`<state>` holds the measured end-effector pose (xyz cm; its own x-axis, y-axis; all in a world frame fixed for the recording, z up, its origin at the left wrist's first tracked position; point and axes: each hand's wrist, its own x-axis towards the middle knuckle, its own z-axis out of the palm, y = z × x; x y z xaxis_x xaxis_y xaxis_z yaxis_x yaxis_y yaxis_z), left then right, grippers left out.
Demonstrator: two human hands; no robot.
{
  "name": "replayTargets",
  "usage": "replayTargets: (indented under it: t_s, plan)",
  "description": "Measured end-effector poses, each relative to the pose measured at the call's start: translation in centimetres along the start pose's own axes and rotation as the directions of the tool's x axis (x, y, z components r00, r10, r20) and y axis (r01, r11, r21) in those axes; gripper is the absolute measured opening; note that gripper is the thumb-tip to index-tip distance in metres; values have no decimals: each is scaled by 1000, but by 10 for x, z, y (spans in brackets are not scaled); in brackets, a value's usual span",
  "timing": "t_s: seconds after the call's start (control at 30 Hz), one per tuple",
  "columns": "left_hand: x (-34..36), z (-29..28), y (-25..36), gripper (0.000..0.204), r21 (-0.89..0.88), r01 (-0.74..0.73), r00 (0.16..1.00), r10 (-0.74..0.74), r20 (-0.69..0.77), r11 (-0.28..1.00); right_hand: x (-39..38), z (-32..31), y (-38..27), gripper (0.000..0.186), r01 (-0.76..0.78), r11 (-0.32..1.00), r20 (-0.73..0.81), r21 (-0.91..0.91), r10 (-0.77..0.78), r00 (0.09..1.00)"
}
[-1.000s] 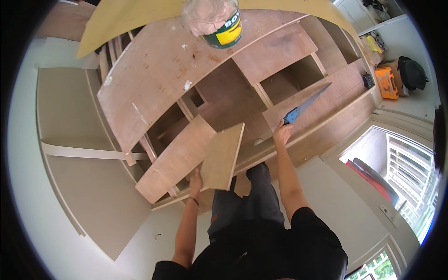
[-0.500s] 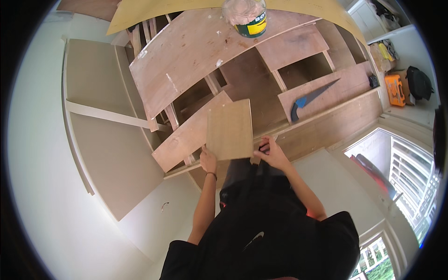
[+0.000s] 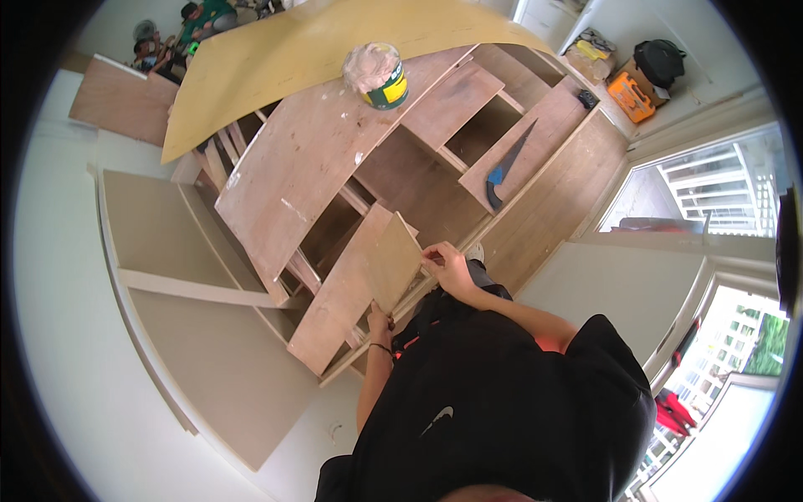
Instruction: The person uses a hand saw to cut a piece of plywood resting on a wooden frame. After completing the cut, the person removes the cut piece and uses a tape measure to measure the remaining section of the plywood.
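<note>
A small rectangular wooden board [image 3: 390,261] is held tilted in front of me, over a longer plank [image 3: 335,303]. My left hand [image 3: 381,321] grips its lower corner, the fingers closed and partly hidden by the board. At the right edge of the same board is my right hand [image 3: 448,269], its thumb and fingertips pinched on the edge. Beyond, a handsaw [image 3: 508,167] with a dark and blue handle lies on another wooden panel [image 3: 548,134], away from both hands.
An opened tub of pinkish paste [image 3: 381,77] stands on a large plywood sheet [image 3: 301,159]. Open compartments [image 3: 483,130] gape in the wooden frame. A curved yellowish sheet [image 3: 284,50] spans the back. An orange case [image 3: 631,97] and black bag [image 3: 659,63] sit far right. People [image 3: 207,18] are at far left.
My view has swung to the right and back, bringing people into sight at the far left. The board has turned and tilted in my hands; my right hand has moved up along its edge.
</note>
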<state>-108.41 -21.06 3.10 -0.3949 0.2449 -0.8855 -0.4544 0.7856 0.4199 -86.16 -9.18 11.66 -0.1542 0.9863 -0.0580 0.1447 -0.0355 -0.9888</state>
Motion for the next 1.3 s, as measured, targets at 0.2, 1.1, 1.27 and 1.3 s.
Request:
replayTargets:
  t_s: [0.2,1.1,1.27,1.3]
  plan:
    - [24,-8,-7,53,53,-42,997,38,67,998,-12,22,9,20,-216,966,-86,-144,205,975]
    - [22,36,13,49,-32,64,894,-43,447,997,-33,-19,-28,23,4,975,-245,-220,-59,968]
    - [1,47,6,48,-102,47,890,5,456,994,-29,-16,-43,24,-44,914,-310,-404,-91,946]
    - [-4,47,5,48,-121,-28,917,73,391,992,-28,-13,-43,25,-92,945,-329,-313,-17,944]
